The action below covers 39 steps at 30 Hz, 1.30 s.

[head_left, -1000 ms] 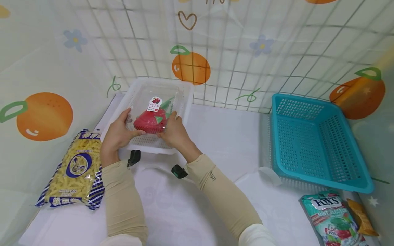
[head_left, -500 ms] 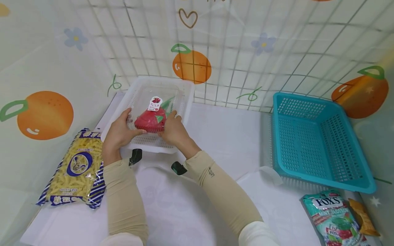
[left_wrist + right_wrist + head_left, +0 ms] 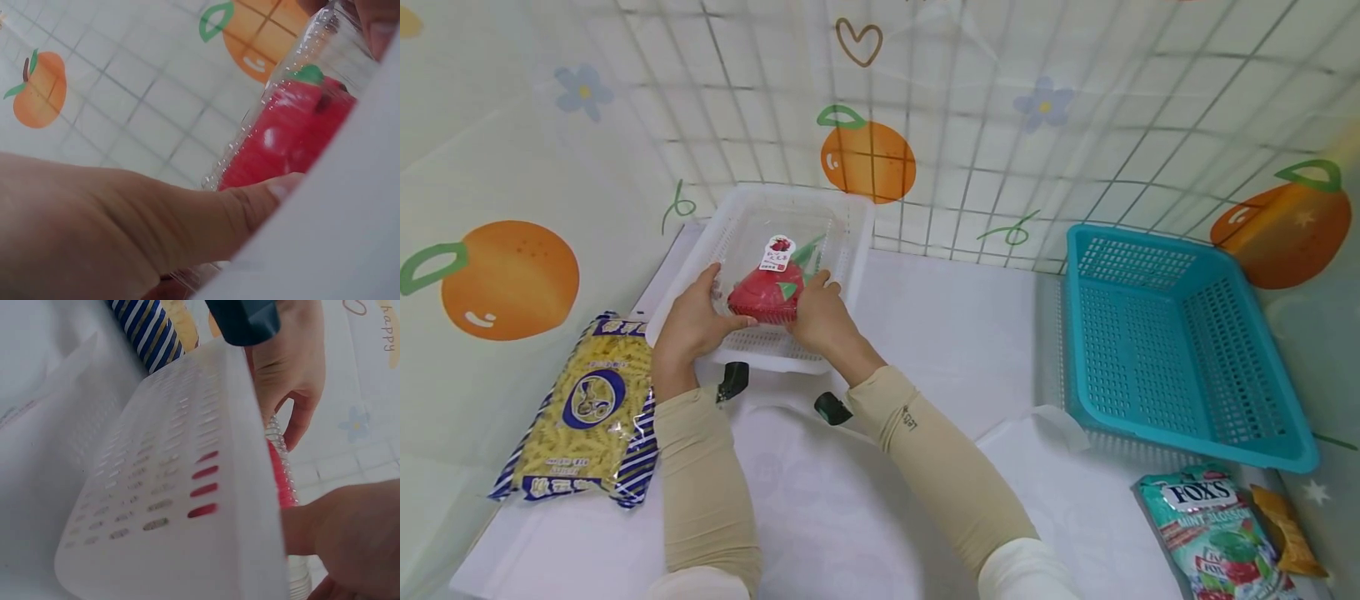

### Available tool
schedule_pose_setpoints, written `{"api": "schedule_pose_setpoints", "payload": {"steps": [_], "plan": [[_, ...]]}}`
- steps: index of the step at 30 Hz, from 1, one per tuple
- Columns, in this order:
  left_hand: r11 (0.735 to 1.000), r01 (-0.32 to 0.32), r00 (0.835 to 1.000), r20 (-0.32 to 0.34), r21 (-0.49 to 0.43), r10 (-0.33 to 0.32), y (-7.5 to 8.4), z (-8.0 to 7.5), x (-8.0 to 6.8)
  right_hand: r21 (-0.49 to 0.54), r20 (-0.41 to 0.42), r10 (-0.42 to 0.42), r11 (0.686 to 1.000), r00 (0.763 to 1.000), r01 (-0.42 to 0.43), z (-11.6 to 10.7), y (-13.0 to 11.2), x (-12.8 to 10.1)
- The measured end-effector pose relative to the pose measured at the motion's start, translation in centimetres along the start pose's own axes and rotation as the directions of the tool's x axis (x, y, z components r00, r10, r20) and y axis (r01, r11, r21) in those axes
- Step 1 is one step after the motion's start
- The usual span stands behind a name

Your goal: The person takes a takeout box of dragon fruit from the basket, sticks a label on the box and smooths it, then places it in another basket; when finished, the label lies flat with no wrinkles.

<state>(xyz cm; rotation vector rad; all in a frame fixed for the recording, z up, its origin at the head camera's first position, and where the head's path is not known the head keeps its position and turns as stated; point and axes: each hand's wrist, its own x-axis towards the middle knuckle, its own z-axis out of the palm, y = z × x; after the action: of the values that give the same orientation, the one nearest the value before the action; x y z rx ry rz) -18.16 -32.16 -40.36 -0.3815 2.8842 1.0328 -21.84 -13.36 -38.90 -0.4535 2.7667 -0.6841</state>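
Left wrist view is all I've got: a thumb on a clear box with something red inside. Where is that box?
Observer: The box sits over the white basket, at the table's back left.
Operator: Is the other hand on it too?
Observer: Yes. The left hand holds its left side and the right hand its right side.
Operator: Anything else near the basket?
Observer: A pasta bag lies on the table left of the arms, and a blue basket stands to the right with nothing visible in it.
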Motion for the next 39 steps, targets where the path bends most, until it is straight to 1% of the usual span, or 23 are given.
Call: {"api": "schedule_pose_setpoints", "payload": {"steps": [8,12,16,21,26,30,33,35,39], "plan": [[1.0,-0.008,1.0,0.015,0.017,0.007,-0.11,-0.01,0.15,-0.01,0.013,0.036,0.999,0.999,-0.036,0.11,-0.27,0.11],[0.999,-0.018,1.0,0.02,0.037,0.017,-0.18,-0.08,0.12,-0.026,0.004,0.038,0.999,0.999,-0.038,0.25,-0.42,0.28],[0.999,-0.013,0.999,0.035,0.047,0.012,-0.22,-0.11,0.05,-0.042,0.007,0.048,0.998,0.999,-0.048,0.41,-0.62,0.32],[0.998,-0.006,0.999,0.053,0.057,0.003,-0.34,-0.16,0.03,-0.063,0.02,0.045,0.997,0.999,-0.043,0.48,-0.78,0.2],[0.997,-0.023,0.998,0.063,0.08,0.018,-0.38,-0.23,0.07,-0.081,0.031,0.033,0.996,0.999,-0.03,0.5,-0.76,0.31],[0.996,-0.024,0.997,0.075,0.091,0.017,-0.48,-0.22,0.26,-0.135,0.033,0.015,0.991,0.999,-0.01,0.47,-0.75,0.43],[0.996,-0.017,0.996,0.088,0.091,0.009,-0.55,-0.17,0.37,-0.159,0.032,0.02,0.987,0.999,-0.015,0.55,-0.77,0.52],[0.996,-0.011,0.996,0.093,0.091,0.003,-0.6,-0.1,0.44,-0.155,0.033,0.03,0.988,0.999,-0.024,0.6,-0.8,0.56],[0.996,-0.006,0.996,0.087,0.09,-0.002,-0.55,0.11,0.55,-0.175,0.026,0.03,0.984,0.999,-0.025,0.7,-0.87,0.62]]}}
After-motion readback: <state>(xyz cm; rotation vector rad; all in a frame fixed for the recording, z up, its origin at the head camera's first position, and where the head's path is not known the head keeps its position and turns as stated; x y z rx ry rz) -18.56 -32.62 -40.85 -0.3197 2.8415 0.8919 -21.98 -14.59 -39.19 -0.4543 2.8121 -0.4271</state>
